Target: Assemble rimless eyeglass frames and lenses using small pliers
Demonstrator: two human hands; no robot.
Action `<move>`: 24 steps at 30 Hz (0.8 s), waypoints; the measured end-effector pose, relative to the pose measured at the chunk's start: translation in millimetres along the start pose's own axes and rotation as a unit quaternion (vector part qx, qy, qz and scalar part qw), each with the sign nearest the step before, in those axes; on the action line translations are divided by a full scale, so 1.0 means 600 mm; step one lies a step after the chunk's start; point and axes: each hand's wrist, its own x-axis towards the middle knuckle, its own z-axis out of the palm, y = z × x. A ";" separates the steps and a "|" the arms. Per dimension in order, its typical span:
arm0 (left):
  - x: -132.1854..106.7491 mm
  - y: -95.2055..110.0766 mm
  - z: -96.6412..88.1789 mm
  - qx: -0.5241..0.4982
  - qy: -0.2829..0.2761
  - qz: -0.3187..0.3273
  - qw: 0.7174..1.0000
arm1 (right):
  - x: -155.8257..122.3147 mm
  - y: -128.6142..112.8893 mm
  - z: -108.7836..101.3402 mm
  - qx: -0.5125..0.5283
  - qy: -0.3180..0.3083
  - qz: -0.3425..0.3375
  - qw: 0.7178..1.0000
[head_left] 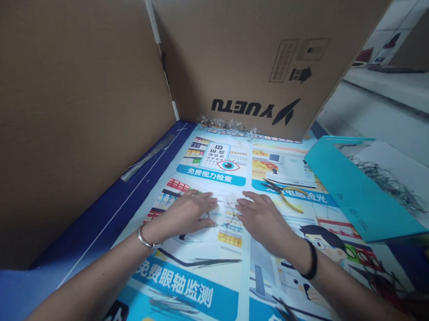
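My left hand [188,214] rests palm down on the printed poster [242,255], its fingers stretched out and apart. Opposite it, my right hand [264,221] also lies low with fingers extended. Between the fingertips is a thin, curled wire piece [229,209], looping across the poster; the tips are beside it or touching it, which I cannot tell. Right of my right hand lie yellow-handled pliers [288,197]. Nearer to me, a bunch of dark thin strands [215,261] and a second bunch of cut strands [174,306] lie on the poster.
Large cardboard panels [236,47] stand at the back and left. Tangled wire bits [230,125] line the back panel's foot. At right, a turquoise open box [362,195] holds a wire heap [390,183]. Clear strips [147,157] lie at left, dark-bladed scissors [287,313] in front.
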 end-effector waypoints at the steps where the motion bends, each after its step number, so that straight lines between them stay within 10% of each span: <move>1: 0.000 0.001 0.000 -0.001 0.001 0.001 1.000 | 0.000 0.000 0.001 0.004 0.000 0.002 1.000; 18: 0.000 0.002 -0.008 -0.043 0.085 -0.007 0.995 | -0.020 0.103 -0.030 0.058 0.127 0.079 0.987; 24: 0.021 0.031 0.015 -0.034 0.018 0.045 0.998 | -0.033 0.139 -0.005 0.042 0.126 0.114 0.985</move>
